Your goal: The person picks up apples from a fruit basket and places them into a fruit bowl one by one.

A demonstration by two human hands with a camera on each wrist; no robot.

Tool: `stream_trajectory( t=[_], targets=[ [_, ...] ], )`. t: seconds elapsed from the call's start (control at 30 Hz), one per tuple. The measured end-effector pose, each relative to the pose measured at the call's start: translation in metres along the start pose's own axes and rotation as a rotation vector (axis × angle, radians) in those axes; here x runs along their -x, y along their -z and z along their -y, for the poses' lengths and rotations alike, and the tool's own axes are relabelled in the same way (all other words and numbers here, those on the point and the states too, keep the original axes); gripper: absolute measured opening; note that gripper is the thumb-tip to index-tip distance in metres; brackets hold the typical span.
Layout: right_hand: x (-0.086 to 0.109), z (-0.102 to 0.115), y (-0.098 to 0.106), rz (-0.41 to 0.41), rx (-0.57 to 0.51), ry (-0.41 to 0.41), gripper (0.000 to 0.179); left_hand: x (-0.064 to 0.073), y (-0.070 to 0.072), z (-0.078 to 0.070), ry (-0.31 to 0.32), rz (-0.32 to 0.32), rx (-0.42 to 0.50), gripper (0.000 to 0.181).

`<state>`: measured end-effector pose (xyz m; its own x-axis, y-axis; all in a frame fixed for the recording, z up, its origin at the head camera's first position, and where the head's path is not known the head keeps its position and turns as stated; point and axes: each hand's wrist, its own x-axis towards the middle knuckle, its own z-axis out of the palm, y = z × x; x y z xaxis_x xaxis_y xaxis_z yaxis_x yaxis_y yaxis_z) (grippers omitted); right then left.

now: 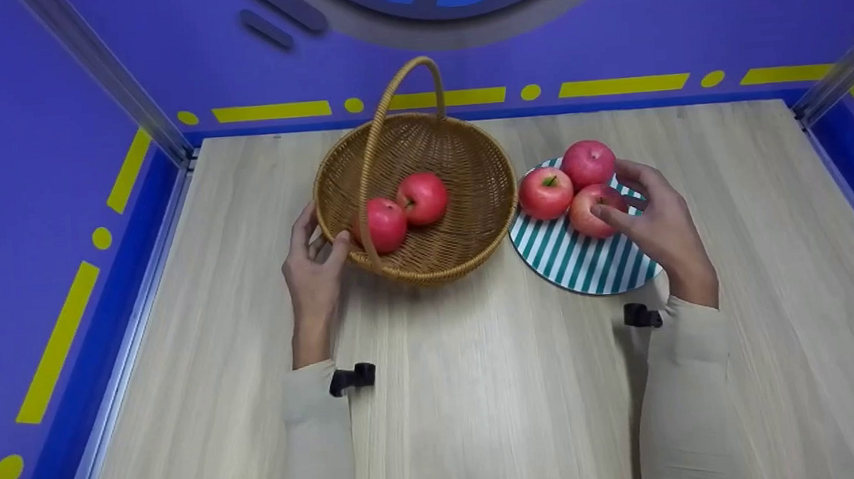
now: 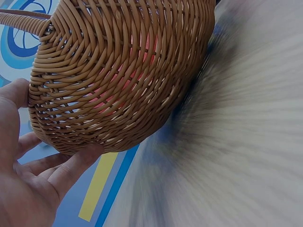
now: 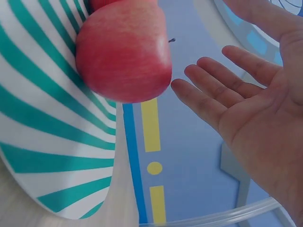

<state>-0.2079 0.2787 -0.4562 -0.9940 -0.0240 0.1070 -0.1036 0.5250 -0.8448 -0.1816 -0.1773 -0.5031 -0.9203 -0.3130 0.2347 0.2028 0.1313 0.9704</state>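
A brown wicker basket (image 1: 472, 244) with a tall arched handle stands on the table, with two red apples (image 1: 423, 198) inside. My left hand (image 1: 314, 274) holds its left side, thumb at the rim and fingers spread against the weave (image 2: 118, 85). To the right, three red apples sit together on a round green-and-white striped plate (image 1: 587, 269). My right hand (image 1: 662, 215) is over the nearest apple (image 1: 592, 213), thumb on one side and fingers on the other. In the right wrist view, the fingers reach loosely toward that apple (image 3: 123, 54), with a gap between.
The basket's rim is close beside the plate's left edge. Blue panels (image 1: 609, 46) with yellow marks enclose the back and sides of the light wooden table (image 1: 483, 393). Black clips (image 1: 352, 378) are worn at both sleeve cuffs.
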Motion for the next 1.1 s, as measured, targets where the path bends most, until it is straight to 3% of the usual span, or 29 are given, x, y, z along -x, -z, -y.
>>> stream_trajectory(
  t=[0.33,0.5,1.1],
  targets=[
    [0.004,0.011,-0.007,0.018,-0.004,0.052,0.077,0.000,-0.002,0.000,0.007,0.010,0.008,0.062],
    [0.003,0.015,-0.014,0.029,-0.010,0.094,0.075,-0.001,-0.002,0.001,-0.022,0.020,0.004,0.062],
    [0.003,0.035,-0.037,0.077,-0.012,0.112,0.073,-0.001,-0.001,0.002,-0.008,-0.004,0.007,0.063]
  ],
)
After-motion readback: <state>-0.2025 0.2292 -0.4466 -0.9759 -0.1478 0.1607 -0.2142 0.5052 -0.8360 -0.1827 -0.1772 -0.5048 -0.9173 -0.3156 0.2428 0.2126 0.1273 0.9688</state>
